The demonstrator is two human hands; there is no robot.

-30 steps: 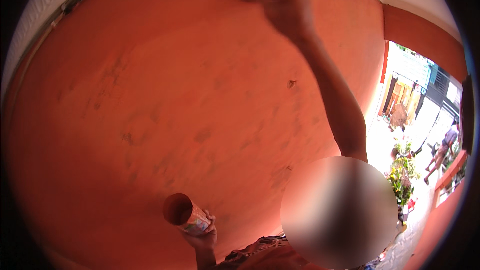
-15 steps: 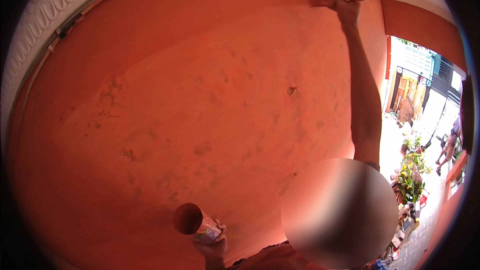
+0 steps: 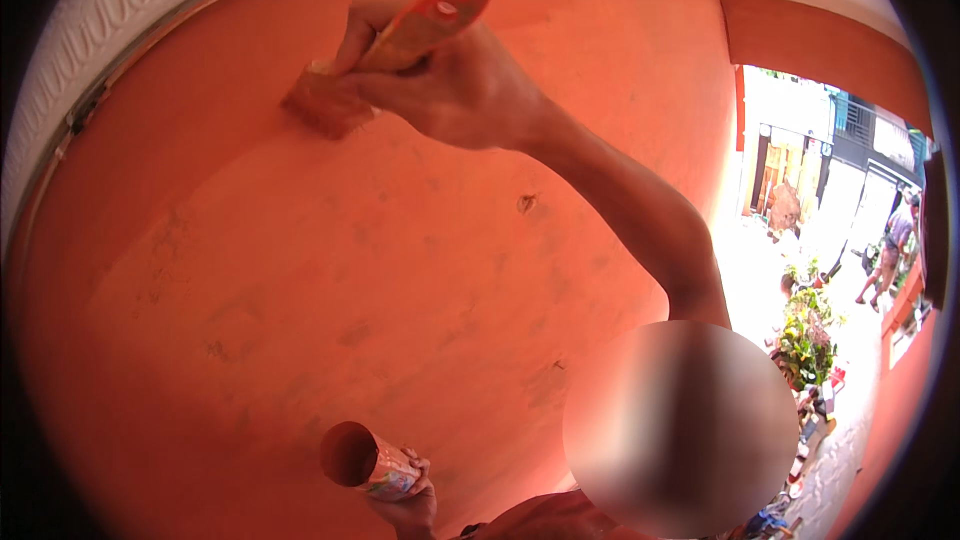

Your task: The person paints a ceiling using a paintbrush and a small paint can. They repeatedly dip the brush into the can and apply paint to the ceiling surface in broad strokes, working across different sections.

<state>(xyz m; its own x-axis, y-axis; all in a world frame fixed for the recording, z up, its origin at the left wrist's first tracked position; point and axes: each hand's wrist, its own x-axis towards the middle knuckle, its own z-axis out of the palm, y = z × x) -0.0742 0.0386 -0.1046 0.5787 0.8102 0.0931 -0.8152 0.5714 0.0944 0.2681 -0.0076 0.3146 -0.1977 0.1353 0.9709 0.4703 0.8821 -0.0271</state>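
Orange-red wall point(image 3: 400, 270) fills most of my view, bowed by the fisheye, darker along its upper part and mottled with greyish patches around the middle. White patterned moulding point(image 3: 90, 40) curves past 10 o'clock. At 11 o'clock I see a paintbrush point(image 3: 430, 25); the right hand point(image 3: 450, 85) has its grip closed around it, handle slanting toward 2 o'clock. Its bristles aim at 8 o'clock, up against the wall but blurred, so I cannot tell how firmly they press. Near 7 o'clock, the left hand point(image 3: 412, 508) keeps its grip curled about the side of a tilted can point(image 3: 388, 467), mouth facing me. Bright daylight at 3 o'clock frames 1 other person point(image 3: 893, 240); green plants point(image 3: 808, 340) stand near 4 o'clock.
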